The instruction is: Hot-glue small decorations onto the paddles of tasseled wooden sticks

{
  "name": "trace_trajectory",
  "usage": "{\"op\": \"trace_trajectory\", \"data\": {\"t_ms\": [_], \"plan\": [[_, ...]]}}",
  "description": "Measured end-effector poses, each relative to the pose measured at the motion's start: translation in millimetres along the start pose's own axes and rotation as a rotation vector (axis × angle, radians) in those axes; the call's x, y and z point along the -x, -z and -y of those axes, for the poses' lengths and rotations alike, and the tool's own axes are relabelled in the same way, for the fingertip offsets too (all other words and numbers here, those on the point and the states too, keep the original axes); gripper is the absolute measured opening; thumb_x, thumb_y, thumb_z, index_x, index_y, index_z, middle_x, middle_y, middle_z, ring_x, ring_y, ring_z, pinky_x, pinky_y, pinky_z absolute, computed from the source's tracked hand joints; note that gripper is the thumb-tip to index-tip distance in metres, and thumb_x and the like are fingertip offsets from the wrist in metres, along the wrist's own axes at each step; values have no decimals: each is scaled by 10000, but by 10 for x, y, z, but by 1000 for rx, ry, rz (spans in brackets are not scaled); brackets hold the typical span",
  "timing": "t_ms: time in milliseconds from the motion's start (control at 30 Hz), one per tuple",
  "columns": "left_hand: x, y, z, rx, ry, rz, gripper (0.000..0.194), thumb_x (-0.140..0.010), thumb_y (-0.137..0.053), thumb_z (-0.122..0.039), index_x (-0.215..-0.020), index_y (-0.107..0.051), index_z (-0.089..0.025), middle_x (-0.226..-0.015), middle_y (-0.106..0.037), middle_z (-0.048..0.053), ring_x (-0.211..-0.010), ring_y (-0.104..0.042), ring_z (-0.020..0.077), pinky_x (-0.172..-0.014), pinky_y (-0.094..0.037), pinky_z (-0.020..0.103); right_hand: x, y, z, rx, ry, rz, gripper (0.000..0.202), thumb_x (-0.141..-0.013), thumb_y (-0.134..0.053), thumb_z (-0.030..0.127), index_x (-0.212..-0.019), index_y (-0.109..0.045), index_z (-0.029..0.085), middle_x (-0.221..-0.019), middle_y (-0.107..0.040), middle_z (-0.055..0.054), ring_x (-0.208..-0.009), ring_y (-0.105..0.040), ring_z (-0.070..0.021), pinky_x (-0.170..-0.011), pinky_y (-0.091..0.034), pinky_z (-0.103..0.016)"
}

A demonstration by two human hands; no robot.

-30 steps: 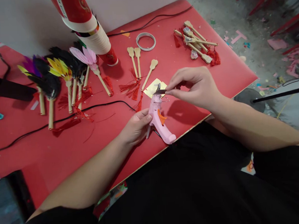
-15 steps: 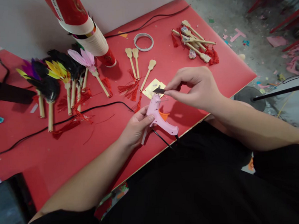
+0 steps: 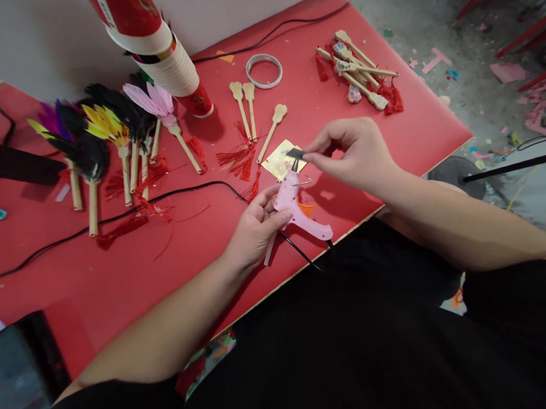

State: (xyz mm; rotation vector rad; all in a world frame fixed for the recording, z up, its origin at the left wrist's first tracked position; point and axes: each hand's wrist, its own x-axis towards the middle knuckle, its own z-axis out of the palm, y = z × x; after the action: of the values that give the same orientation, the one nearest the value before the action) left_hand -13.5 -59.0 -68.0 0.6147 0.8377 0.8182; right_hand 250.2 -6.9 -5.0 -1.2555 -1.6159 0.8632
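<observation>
My left hand [image 3: 259,228] is closed around the body of a pink glue gun [image 3: 289,194], with its orange trigger and curved handle pointing toward me and to the right. A clear glue stick [image 3: 270,248] sticks out of its rear. Between thumb and forefinger, my right hand [image 3: 350,154] pinches a small dark flat piece [image 3: 295,155], held at the gun's metal nozzle; whether they touch I cannot tell. Yellow paper squares [image 3: 277,161] lie under the nozzle. Just beyond them is a wooden stick with a shaped head [image 3: 274,128] and a red tassel.
Feathered sticks [image 3: 123,148] lie at the left, by stacked paper cups [image 3: 174,69]. A tape roll [image 3: 264,71] and a pile of wooden sticks [image 3: 360,72] lie farther back. A black cord [image 3: 181,190] crosses the table. A dark-screened device [image 3: 23,370] is at lower left.
The glue gun has shifted slightly right in my left hand. My right hand has turned the dark piece, so its flat face now shows more above the nozzle.
</observation>
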Motion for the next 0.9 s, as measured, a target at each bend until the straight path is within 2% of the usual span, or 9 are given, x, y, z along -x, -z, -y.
{"op": "trace_trajectory", "data": {"t_ms": [133,333,400,567,700,767,833,900], "plan": [[5,8,24,15,14,10,822,-758,-1185,-285,-1458,-760,-212,-1275,-880,65,-1150,-835,194,-1064,-658,322,-25,63,27,-33,25,-88,349,-879,-1114,488,-879,-814,308,-870,-820,-77,-862,-782,-311,-820,-741,-516],[-18,33,18,15,-4,22,745,-772,-1181,-272,-1388,-770,-196,-1184,-873,47,-994,-796,145,-926,-642,260,100,-10,108,-34,0,66,321,-898,-1075,502,-930,-848,277,-881,-851,-62,-819,-781,-273,-816,-731,-485],[-22,35,19,13,-2,19,747,-778,-1179,-271,-1404,-777,-193,-1205,-873,47,-1000,-794,138,-920,-643,251,76,-1,66,-13,2,69,321,-906,-1069,503,-925,-846,274,-871,-849,-61,-802,-777,-269,-812,-730,-487],[-20,37,38,29,9,2,783,-724,-1209,-272,-1395,-814,-191,-1333,-885,71,-1146,-833,169,-1053,-669,287,-63,135,-73,-16,59,-70,394,-933,-1091,557,-899,-794,301,-884,-846,-84,-892,-798,-288,-820,-724,-469],[-15,37,27,20,49,52,777,-749,-1216,-393,-1393,-837,-179,-1296,-901,92,-1158,-848,207,-1101,-685,353,-40,142,-34,-76,32,17,398,-927,-1105,561,-952,-817,287,-931,-864,-80,-941,-814,-282,-832,-726,-444],[-20,36,1,21,58,90,776,-755,-1213,-446,-1379,-853,-157,-1232,-911,108,-1101,-858,214,-1045,-698,344,-4,103,19,-90,12,66,372,-919,-1101,541,-969,-846,274,-956,-868,-73,-929,-822,-277,-840,-733,-444],[-30,36,-38,12,48,128,743,-772,-1201,-489,-1343,-877,-143,-1109,-909,97,-927,-831,179,-891,-694,294,17,62,60,-112,33,103,313,-942,-1071,502,-973,-875,261,-966,-873,-72,-896,-820,-262,-828,-723,-436],[-43,39,-84,4,50,180,688,-799,-1181,-533,-1293,-900,-145,-941,-869,52,-719,-733,132,-705,-640,256,21,33,78,-133,89,121,236,-972,-1026,444,-971,-898,245,-963,-881,-76,-862,-812,-243,-790,-691,-419]]}}
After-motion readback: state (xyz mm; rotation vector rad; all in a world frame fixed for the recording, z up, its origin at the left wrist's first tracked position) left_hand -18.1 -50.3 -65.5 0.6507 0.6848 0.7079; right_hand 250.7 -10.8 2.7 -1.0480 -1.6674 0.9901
